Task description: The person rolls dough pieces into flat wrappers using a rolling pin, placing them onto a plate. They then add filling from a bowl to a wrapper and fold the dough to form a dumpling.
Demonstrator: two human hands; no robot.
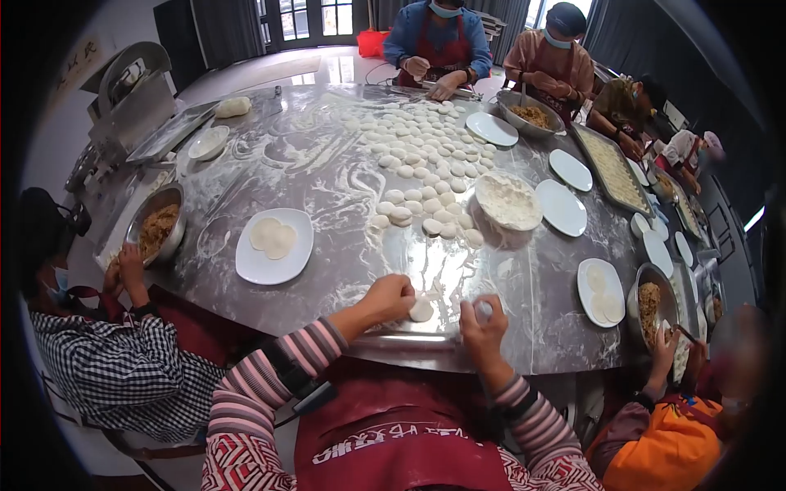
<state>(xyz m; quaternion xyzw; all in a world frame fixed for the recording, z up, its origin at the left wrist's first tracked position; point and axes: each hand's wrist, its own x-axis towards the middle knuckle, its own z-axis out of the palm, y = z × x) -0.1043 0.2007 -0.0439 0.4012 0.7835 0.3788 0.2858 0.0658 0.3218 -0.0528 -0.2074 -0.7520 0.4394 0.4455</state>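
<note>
My left hand [388,298] is closed, its fingers curled just above a small, flattened dough round [421,309]. Whether those fingers pinch anything is hidden. To the right of the dough, my right hand [484,329] is wrapped around what looks like a rolling pin [484,310]; only a pale, rounded end shows, somewhat blurred. A long shiny bar or metal edge [409,340] runs along the table front between my wrists. Beyond my hands, several floured dough pieces [430,204] lie spread out, beside a bowl of flour [508,201].
The floured metal table [344,245] holds a plate with thin wrappers [299,266] on the left and another wrapper plate [586,304] on the right. Filling bowls [178,214] stand near co-workers at both sides. White plates [565,214] and a tray of dumplings [602,155] are further right.
</note>
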